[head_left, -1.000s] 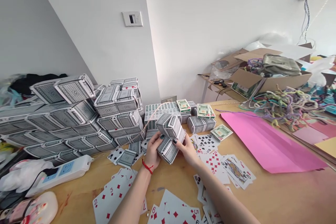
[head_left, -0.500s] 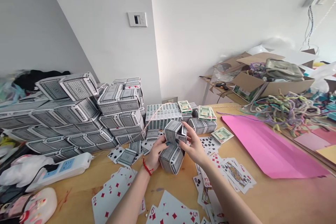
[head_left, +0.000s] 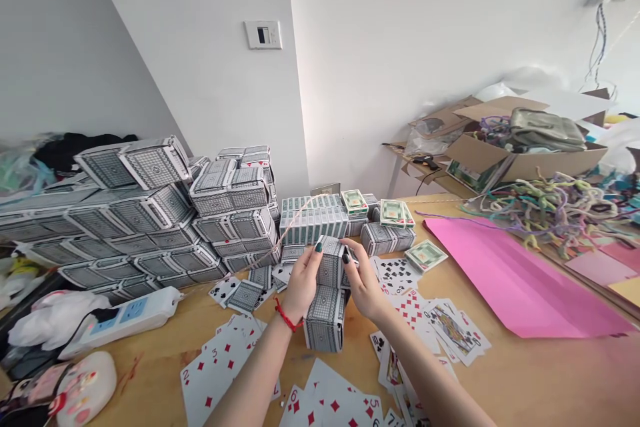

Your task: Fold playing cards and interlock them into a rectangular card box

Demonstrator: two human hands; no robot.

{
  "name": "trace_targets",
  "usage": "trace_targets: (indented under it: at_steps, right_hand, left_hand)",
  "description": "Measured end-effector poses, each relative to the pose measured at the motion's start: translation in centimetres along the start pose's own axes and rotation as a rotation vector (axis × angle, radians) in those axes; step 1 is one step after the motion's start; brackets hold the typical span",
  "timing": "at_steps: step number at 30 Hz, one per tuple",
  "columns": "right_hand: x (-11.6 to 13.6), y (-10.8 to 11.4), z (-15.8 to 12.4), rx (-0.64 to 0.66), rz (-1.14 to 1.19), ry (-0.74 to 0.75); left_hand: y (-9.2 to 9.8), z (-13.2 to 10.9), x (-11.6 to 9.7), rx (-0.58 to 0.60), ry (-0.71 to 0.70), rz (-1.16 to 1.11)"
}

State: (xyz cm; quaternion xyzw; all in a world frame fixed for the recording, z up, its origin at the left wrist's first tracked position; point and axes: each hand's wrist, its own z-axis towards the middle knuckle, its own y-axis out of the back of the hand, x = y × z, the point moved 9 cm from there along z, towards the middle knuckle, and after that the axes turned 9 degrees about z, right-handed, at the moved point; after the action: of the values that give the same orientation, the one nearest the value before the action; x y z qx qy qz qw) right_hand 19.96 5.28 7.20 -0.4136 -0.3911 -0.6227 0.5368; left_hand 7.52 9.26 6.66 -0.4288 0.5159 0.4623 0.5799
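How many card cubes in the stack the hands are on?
2. The upper cube is gripped between the left hand and right hand, which partly hide it. The lower cube stands under it on the table.

Both forearms reach forward, left hand (head_left: 301,282) and right hand (head_left: 369,288) close together, fingers curled inward

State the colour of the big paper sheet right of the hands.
Pink sheet; head view shows it.
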Motion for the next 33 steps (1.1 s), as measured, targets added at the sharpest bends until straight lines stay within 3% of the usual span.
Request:
trace_targets:
  at_steps: [12, 23, 33]
  right_hand:
    - [0.7, -0.2, -0.2, 0.041, -0.051, 0.042]
    - [0.4, -0.1, -0.2, 0.013, -0.027, 0.057]
    - [0.3, -0.2, -0.3, 0.038, 0.003, 0.003]
  left_hand:
    - [0.5, 0.1, 0.5, -0.03, 0.024, 0.107]
    - [0.8, 0.1, 1.0, -0.079, 0.047, -0.006]
    - [0.0, -0.2, 0.7, -0.022, 0.03, 0.019]
